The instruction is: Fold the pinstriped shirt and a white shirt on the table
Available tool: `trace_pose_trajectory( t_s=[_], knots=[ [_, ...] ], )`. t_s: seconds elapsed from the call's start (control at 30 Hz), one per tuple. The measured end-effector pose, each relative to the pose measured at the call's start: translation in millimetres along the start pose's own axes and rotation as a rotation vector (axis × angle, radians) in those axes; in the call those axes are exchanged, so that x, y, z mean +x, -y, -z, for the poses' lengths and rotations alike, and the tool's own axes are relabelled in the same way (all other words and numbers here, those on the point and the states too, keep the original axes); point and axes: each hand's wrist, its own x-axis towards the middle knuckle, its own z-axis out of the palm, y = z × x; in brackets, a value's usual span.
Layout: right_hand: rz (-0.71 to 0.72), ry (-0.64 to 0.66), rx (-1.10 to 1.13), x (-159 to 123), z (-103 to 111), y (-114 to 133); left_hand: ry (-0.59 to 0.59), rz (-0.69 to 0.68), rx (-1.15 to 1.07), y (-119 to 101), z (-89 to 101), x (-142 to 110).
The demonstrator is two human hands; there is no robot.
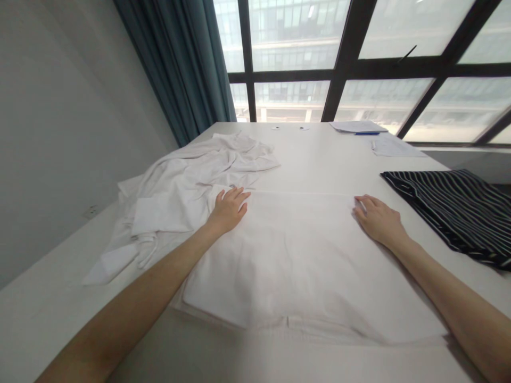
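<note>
A folded white cloth (295,260) lies flat on the white table (319,159) in front of me. My left hand (229,208) rests palm down on its far left corner, fingers stretched out. My right hand (378,218) lies flat on the far right corner, fingers extended too. Neither hand grips anything. A crumpled white garment (191,181) is heaped just left of my left hand, touching the folded cloth's edge.
A dark striped fabric (455,213) lies at the right edge of the table. Papers (375,135) and a blue pen (367,133) sit at the far right near the window. A teal curtain (179,64) hangs at the back left, beside a grey wall.
</note>
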Motion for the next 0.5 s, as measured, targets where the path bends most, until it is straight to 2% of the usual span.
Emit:
trace_pose_trajectory(
  t_s=[0.17,0.3,0.5],
  knots=[
    [0.013,-0.070,-0.019,-0.9,-2.3,-0.5,-0.004,0.003,0.002,-0.1,-0.1,-0.2],
    [0.132,-0.154,0.021,0.7,-4.2,-2.6,0.018,0.025,-0.003,-2.1,1.6,-0.4],
    [0.314,-0.134,0.177,5.8,-6.9,-7.6,0.025,0.040,0.007,-4.7,3.7,-1.0]
  ],
)
